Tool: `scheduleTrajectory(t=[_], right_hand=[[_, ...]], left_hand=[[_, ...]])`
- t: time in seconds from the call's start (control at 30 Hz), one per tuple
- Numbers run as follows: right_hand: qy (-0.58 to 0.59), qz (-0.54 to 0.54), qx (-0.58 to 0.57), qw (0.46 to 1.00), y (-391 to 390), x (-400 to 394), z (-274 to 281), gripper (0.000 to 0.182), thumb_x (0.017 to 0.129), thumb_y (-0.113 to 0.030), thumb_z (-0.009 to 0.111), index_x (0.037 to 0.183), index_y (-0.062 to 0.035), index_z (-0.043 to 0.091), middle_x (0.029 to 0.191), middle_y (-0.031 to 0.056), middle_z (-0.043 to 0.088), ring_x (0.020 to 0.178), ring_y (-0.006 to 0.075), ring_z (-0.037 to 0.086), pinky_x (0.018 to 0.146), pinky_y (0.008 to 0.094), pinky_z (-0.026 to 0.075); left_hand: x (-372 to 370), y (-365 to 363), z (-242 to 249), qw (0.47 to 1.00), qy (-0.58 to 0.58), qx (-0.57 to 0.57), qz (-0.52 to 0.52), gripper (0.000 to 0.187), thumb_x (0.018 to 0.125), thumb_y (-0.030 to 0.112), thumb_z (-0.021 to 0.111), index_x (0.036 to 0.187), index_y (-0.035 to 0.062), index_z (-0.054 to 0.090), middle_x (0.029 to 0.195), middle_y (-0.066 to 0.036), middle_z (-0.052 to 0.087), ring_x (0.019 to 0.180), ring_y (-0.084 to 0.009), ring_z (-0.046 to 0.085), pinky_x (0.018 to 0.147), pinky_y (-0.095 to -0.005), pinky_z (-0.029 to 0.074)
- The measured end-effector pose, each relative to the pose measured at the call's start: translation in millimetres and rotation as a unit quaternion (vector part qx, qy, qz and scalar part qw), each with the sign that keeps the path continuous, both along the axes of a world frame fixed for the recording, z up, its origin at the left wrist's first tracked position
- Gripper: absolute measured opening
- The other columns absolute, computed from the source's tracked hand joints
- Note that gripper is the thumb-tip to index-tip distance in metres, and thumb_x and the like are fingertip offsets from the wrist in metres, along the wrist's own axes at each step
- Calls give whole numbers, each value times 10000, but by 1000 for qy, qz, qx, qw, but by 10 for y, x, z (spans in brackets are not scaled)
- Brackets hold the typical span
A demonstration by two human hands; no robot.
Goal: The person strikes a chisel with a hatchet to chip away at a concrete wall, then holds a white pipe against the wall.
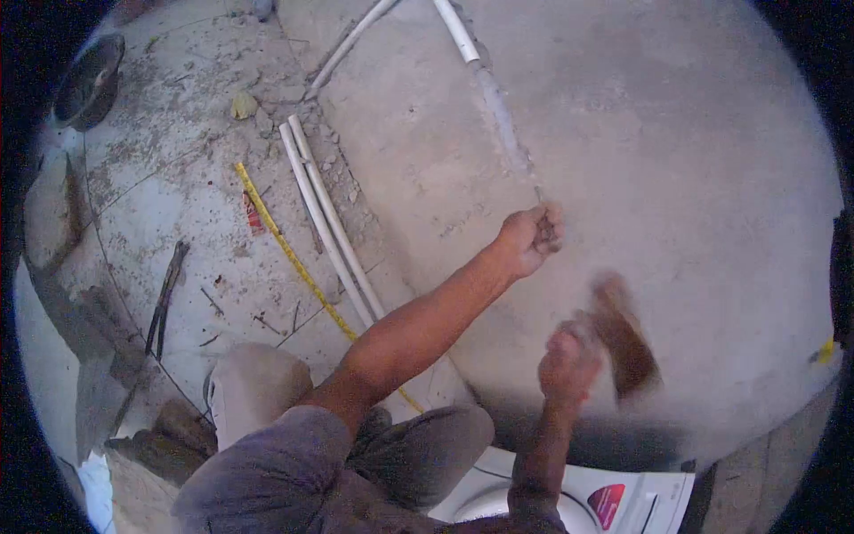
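Observation:
My left hand (534, 236) is closed against the wall at the lower end of a chiselled groove (503, 120). A thin tip shows above its fingers; the rest of that object is hidden in the fist. Lower right, my right hand (569, 360) is closed round a tool, blurred by motion. The tool's broad brown part (627, 343) stands out to the right of the fist, apart from my left hand. A white pipe (458, 31) sits in the groove's upper part.
Two white pipes (329, 222) lean near the wall's base beside rubble. A yellow measuring tape (289, 254) stretches over the dusty floor. Pliers-like tool (166, 298) and black bowl (89, 84) are at left. A white appliance (649, 498) stands at the bottom.

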State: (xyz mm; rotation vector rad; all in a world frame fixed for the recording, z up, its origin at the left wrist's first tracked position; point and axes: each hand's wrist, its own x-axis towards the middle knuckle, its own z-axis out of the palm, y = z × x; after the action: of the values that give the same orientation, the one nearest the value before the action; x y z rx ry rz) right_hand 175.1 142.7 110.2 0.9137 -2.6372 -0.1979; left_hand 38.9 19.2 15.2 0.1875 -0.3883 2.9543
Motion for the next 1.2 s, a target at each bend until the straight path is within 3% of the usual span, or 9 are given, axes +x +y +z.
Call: scheduleTrajectory(t=[0.1,0.2,0.43,0.57,0.67,0.8,0.87,0.97,1.2], right_hand=[[-259,-115,-108,953,25,344,543,251,726,-162,547,962,-80,517,853,168,568,840,306,528,771,381,406],[4,-227,-111,968,659,-63,-53,241,745,-241,489,846,-24,523,760,124,545,674,227,513,640,315,406],[-7,-39,-238,970,100,17,-137,376,750,-348,488,856,10,533,834,196,546,794,345,527,690,410,410],[14,181,-591,786,-76,383,420,309,675,-167,532,918,18,491,742,147,518,651,230,506,651,347,425],[78,14,-135,988,169,-34,-182,266,700,-146,502,933,-18,503,752,146,528,676,288,501,661,373,420],[-45,-36,-153,986,-151,-306,-203,237,726,-126,472,948,-54,514,762,146,538,701,346,496,671,399,414],[157,127,92,975,35,33,25,251,717,-153,499,948,-56,524,745,145,543,696,320,507,671,372,419],[-105,-61,-126,985,-61,368,553,218,716,-168,497,903,-60,533,708,137,539,732,316,500,717,367,398],[18,0,-44,999,8,-446,-310,298,696,-123,530,979,-53,473,774,109,540,766,296,504,784,359,359]], left_hand=[[4,-6,63,1000,-7,28,3,216,865,199,317,829,68,484,598,20,463,519,-97,462,383,-198,356],[-53,9,29,999,25,32,3,209,864,200,325,834,68,484,610,20,471,522,-103,463,402,-210,365],[-85,25,63,1000,-22,1,20,241,866,216,305,848,43,471,631,-6,475,535,-118,468,376,-198,343],[-149,103,1,1000,-9,22,3,229,849,196,312,773,48,470,636,-47,479,527,-155,470,405,-225,335],[-120,62,47,999,-17,48,-13,221,846,184,311,773,48,469,628,-48,477,532,-157,477,396,-234,337],[-116,-30,157,998,-60,-16,14,254,866,199,289,863,22,470,654,-24,492,531,-131,479,358,-200,341],[-77,39,79,1000,-20,1,18,256,867,200,286,856,28,474,650,-23,494,537,-131,487,361,-204,345],[-219,111,-18,998,17,56,4,225,838,155,311,739,44,479,640,-62,502,551,-162,505,402,-247,364],[-153,-4,118,999,-46,7,1,273,870,234,291,857,40,481,657,-18,502,560,-131,499,387,-213,355]])
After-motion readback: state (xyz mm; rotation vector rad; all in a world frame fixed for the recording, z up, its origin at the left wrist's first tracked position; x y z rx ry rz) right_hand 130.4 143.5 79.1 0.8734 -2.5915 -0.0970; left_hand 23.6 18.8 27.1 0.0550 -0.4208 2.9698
